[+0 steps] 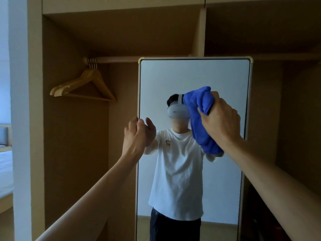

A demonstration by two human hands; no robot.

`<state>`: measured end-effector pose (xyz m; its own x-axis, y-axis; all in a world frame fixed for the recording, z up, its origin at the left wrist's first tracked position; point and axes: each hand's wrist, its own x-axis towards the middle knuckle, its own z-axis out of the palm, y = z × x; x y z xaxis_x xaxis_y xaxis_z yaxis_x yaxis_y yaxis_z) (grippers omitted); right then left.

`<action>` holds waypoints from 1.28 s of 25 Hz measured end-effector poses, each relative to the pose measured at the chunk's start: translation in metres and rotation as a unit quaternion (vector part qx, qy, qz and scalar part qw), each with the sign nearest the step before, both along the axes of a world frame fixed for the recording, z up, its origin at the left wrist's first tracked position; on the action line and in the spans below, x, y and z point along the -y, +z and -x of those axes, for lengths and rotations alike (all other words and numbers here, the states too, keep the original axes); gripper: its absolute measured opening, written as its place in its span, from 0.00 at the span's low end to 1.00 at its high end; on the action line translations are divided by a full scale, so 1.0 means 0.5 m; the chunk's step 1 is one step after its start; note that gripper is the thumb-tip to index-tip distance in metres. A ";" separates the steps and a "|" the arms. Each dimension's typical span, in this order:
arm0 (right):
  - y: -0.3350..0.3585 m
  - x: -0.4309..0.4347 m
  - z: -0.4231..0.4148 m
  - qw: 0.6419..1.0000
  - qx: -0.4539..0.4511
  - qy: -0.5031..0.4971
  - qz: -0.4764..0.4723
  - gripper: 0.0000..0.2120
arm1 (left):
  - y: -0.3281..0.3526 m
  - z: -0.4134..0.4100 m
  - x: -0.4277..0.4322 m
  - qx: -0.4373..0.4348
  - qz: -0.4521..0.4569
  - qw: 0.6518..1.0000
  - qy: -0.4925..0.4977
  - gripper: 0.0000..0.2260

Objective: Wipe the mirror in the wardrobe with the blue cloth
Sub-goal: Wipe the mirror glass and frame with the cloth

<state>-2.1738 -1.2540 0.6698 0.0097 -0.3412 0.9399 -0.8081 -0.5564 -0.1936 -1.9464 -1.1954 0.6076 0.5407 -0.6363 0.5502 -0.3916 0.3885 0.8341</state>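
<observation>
Fingers (212, 94) of the right hand (221, 119) are curled tight round a bunched blue cloth (199, 119), held against the upper right glass. Open brown wooden wardrobe (73, 145) houses the tall pale-framed rectangular mirror (194, 75), standing upright. Left hand (137, 136) grips the mirror's left edge, fingers hooked round the frame. White bed (5, 169) at far left. Wooden coat hangers (86, 84) hang from the wardrobe rail (118, 59). Reflected white T-shirt bears a small emblem, too small to read.

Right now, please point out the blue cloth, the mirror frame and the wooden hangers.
blue cloth (197, 105), head view, bunched upper part.
mirror frame (194, 58), head view, top edge.
wooden hangers (60, 90), head view, left end.
</observation>
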 end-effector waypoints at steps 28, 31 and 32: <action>-0.056 -0.058 -0.028 0.993 -0.091 -0.075 0.004 0.16 | -0.037 -0.013 -0.053 0.064 -0.068 0.994 -0.058 0.42; -0.060 -0.064 -0.078 0.992 -0.114 -0.052 0.021 0.15 | -0.041 -0.018 -0.063 0.051 -0.075 0.993 -0.080 0.41; -0.062 -0.067 -0.093 0.990 -0.132 -0.045 0.030 0.14 | -0.043 -0.022 -0.064 0.049 -0.075 0.992 -0.091 0.40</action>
